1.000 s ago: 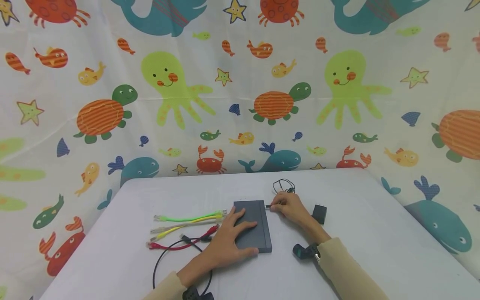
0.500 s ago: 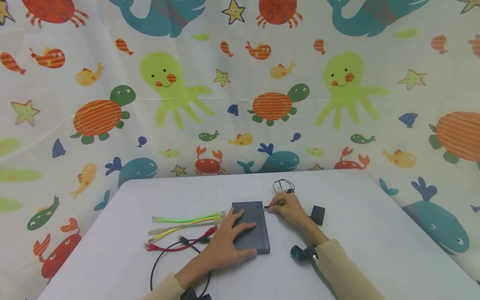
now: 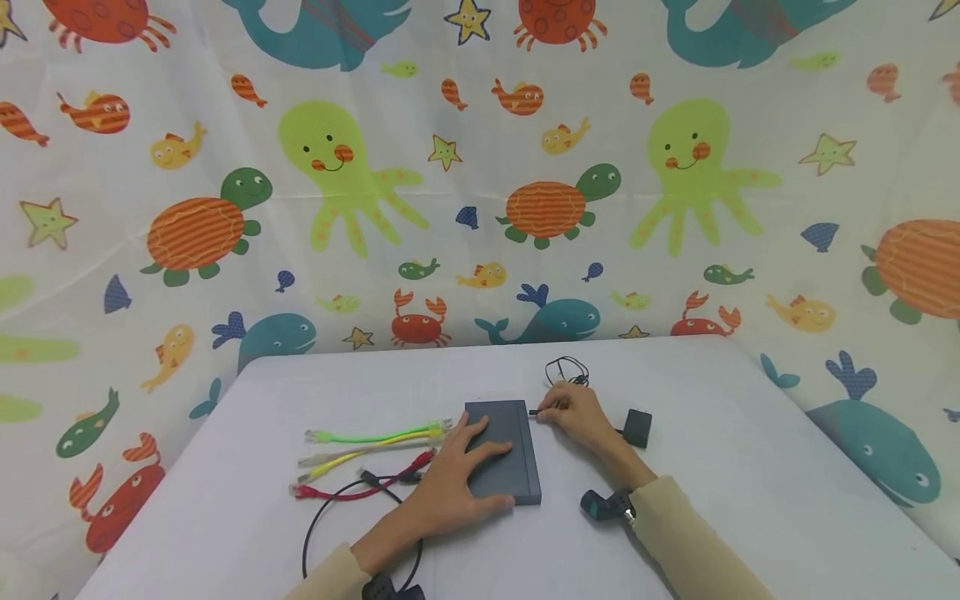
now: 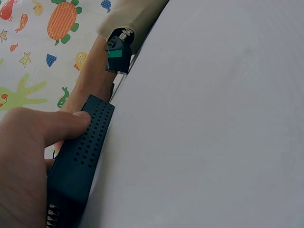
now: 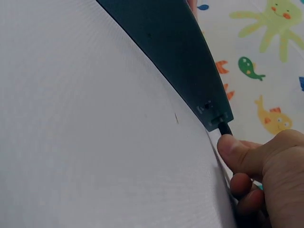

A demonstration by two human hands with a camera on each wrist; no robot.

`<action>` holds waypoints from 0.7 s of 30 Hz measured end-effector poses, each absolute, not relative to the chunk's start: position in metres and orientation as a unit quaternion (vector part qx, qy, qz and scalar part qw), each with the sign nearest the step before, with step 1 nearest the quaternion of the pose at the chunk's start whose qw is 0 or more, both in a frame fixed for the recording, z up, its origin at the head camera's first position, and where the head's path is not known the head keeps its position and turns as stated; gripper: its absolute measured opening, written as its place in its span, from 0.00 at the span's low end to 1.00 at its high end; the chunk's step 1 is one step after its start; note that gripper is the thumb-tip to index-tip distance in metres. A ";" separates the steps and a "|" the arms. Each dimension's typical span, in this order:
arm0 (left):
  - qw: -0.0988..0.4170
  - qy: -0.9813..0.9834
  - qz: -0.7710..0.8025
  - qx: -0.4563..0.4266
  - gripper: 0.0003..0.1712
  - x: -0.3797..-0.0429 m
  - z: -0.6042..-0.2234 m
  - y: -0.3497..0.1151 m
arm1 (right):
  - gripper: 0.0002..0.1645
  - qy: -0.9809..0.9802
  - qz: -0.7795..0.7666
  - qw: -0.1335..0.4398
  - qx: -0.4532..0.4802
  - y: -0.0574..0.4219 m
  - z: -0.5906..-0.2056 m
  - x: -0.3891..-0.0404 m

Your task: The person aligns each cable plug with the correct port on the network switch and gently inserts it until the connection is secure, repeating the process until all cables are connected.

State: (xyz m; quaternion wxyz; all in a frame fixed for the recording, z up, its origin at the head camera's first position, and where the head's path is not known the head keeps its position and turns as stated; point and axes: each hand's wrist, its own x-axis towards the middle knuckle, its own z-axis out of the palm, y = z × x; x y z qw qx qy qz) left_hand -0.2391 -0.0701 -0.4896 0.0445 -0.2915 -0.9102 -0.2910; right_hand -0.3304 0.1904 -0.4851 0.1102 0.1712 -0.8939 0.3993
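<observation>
A flat dark grey box like a network switch (image 3: 517,467) lies on the table, with vent holes along one side in the left wrist view. My left hand (image 3: 446,492) rests spread on it, fingers stretched over the top and thumb (image 4: 64,126) against the vented side. At the box's far right end, my right hand (image 3: 573,414) pinches a small black power plug (image 5: 224,128) between thumb and fingers. The plug's tip meets the jack on the box's end face; how deep it sits I cannot tell. A coiled black cord (image 3: 567,367) lies just behind my right hand.
Left of the box lie several network cables, among them a green cable (image 3: 367,438) and a red cable (image 3: 352,497). A black cable (image 3: 311,525) loops near my left forearm. A black power adapter (image 3: 637,428) sits right of my right hand. A patterned cloth hangs behind the table.
</observation>
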 end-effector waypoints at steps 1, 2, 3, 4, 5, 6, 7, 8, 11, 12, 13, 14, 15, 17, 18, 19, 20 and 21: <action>0.044 -0.910 -0.290 -0.292 0.38 -0.239 -0.490 -0.070 | 0.04 -0.893 0.403 0.110 0.168 0.190 -0.485 -0.330; 0.043 -0.910 -0.290 -0.292 0.38 -0.240 -0.490 -0.070 | 0.05 -0.893 0.404 0.109 0.165 0.190 -0.486 -0.330; 0.043 -0.910 -0.291 -0.292 0.38 -0.239 -0.490 -0.070 | 0.04 -0.893 0.405 0.107 0.162 0.189 -0.486 -0.330; 0.042 -0.910 -0.290 -0.292 0.38 -0.239 -0.490 -0.070 | 0.04 -0.894 0.404 0.105 0.161 0.189 -0.486 -0.330; 0.042 -0.910 -0.291 -0.293 0.38 -0.239 -0.490 -0.070 | 0.03 -0.895 0.404 0.103 0.158 0.189 -0.486 -0.330; 0.043 -0.910 -0.291 -0.293 0.38 -0.239 -0.490 -0.070 | 0.02 -0.896 0.403 0.102 0.155 0.188 -0.486 -0.329; 0.043 -0.909 -0.292 -0.294 0.38 -0.239 -0.490 -0.070 | 0.02 -0.898 0.400 0.100 0.154 0.188 -0.486 -0.329; 0.044 -0.909 -0.293 -0.294 0.38 -0.239 -0.490 -0.070 | 0.02 -0.898 0.399 0.099 0.154 0.188 -0.485 -0.329; 0.045 -0.908 -0.294 -0.294 0.38 -0.238 -0.490 -0.070 | 0.04 -0.897 0.401 0.096 0.157 0.187 -0.485 -0.328; 0.045 -0.908 -0.294 -0.294 0.38 -0.238 -0.490 -0.070 | 0.05 -0.897 0.402 0.095 0.156 0.187 -0.485 -0.328; 0.044 -0.908 -0.294 -0.294 0.38 -0.238 -0.490 -0.070 | 0.05 -0.897 0.403 0.094 0.155 0.187 -0.485 -0.328; 0.043 -0.909 -0.294 -0.293 0.38 -0.238 -0.490 -0.070 | 0.04 -0.896 0.405 0.094 0.155 0.187 -0.485 -0.328; 0.042 -0.910 -0.292 -0.292 0.38 -0.238 -0.489 -0.070 | 0.04 -0.895 0.408 0.094 0.154 0.187 -0.485 -0.328; 0.042 -0.911 -0.289 -0.291 0.38 -0.238 -0.489 -0.070 | 0.03 -0.893 0.415 0.094 0.149 0.187 -0.485 -0.328; 0.042 -0.912 -0.287 -0.290 0.38 -0.238 -0.489 -0.070 | 0.04 -0.892 0.419 0.093 0.145 0.187 -0.484 -0.328; 0.043 -0.912 -0.287 -0.290 0.38 -0.239 -0.489 -0.070 | 0.04 -0.891 0.421 0.093 0.140 0.187 -0.484 -0.329; 0.045 -0.912 -0.287 -0.291 0.38 -0.239 -0.489 -0.070 | 0.04 -0.891 0.423 0.094 0.137 0.186 -0.483 -0.329; 0.047 -0.911 -0.287 -0.291 0.38 -0.238 -0.489 -0.070 | 0.04 -0.891 0.424 0.093 0.132 0.185 -0.482 -0.329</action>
